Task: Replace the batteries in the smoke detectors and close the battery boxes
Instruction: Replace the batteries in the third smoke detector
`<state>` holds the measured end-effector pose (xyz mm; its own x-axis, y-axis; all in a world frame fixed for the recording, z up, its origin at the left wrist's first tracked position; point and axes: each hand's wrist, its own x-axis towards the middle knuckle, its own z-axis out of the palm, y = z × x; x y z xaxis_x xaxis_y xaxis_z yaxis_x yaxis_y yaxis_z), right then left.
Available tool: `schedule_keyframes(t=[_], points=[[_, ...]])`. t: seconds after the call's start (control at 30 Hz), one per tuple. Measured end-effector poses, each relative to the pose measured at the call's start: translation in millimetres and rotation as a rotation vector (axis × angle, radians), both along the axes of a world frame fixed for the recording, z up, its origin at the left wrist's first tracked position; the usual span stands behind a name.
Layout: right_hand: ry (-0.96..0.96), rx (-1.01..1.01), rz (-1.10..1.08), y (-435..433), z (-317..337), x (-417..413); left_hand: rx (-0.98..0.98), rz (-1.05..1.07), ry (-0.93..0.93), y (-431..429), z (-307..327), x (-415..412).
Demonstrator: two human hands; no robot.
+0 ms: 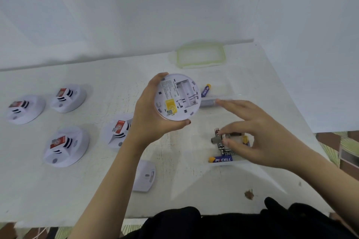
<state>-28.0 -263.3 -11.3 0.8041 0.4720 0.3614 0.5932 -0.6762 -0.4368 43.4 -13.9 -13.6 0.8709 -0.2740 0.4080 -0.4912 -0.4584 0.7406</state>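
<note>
My left hand [149, 114] holds a round white smoke detector [177, 97] up with its back facing me; its battery bay is open and empty, and a yellow label sits on it. My right hand [258, 134] reaches into a clear plastic box [258, 163] and pinches a battery [223, 137] between thumb and forefinger. Several loose batteries lie in that box, among them a blue and yellow PKCELL one [220, 159]. A loose white battery cover [144, 175] lies on the table below my left forearm.
Several more smoke detectors stand face up on the white table: [25, 108], [68, 98], [66, 146], and one [118, 132] partly behind my left wrist. Another PKCELL battery [205, 90] lies behind the held detector. A green-rimmed lid [201, 56] rests near the wall.
</note>
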Motion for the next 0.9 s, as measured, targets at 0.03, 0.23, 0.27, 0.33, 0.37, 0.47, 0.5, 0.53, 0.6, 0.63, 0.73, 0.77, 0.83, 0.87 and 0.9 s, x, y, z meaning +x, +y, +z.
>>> schedule_keyframes(t=[0.03,0.23,0.27,0.33,0.37,0.47,0.5,0.53,0.6,0.63,0.73,0.77,0.83,0.87,0.9], points=[[0.005,-0.042,0.012,-1,-1,1,-0.010,0.004,0.006,0,-1,2],[-0.038,0.086,-0.118,2,11,34,-0.030,0.045,0.023,-4,-4,12],[-0.018,0.111,-0.146,3,15,43,-0.033,0.055,0.024,-4,-3,14],[0.061,0.136,-0.210,1,22,65,-0.047,0.071,0.033,-5,-2,18],[0.112,0.114,-0.237,0,26,76,-0.049,0.077,0.032,-5,-2,20],[0.299,-0.113,-0.270,-4,31,108,-0.041,0.077,0.023,-5,0,27],[0.351,-0.198,-0.278,-4,31,117,-0.040,0.073,0.023,-6,0,30],[0.389,-0.263,-0.285,-3,31,125,-0.041,0.069,0.025,-6,0,32],[0.436,-0.356,-0.297,1,31,136,-0.037,0.068,0.028,-7,0,35],[0.442,-0.408,-0.298,3,30,139,-0.034,0.070,0.030,-7,0,37],[0.409,-0.501,-0.284,9,27,145,-0.027,0.069,0.035,-9,0,41],[0.390,-0.504,-0.279,10,26,146,-0.024,0.067,0.036,-9,0,43],[0.349,-0.502,-0.271,11,23,147,-0.020,0.067,0.039,-10,-1,46],[0.338,-0.498,-0.264,11,23,147,-0.016,0.067,0.039,-10,-1,47],[0.336,-0.493,-0.255,11,22,147,-0.014,0.066,0.039,-11,-1,49]])
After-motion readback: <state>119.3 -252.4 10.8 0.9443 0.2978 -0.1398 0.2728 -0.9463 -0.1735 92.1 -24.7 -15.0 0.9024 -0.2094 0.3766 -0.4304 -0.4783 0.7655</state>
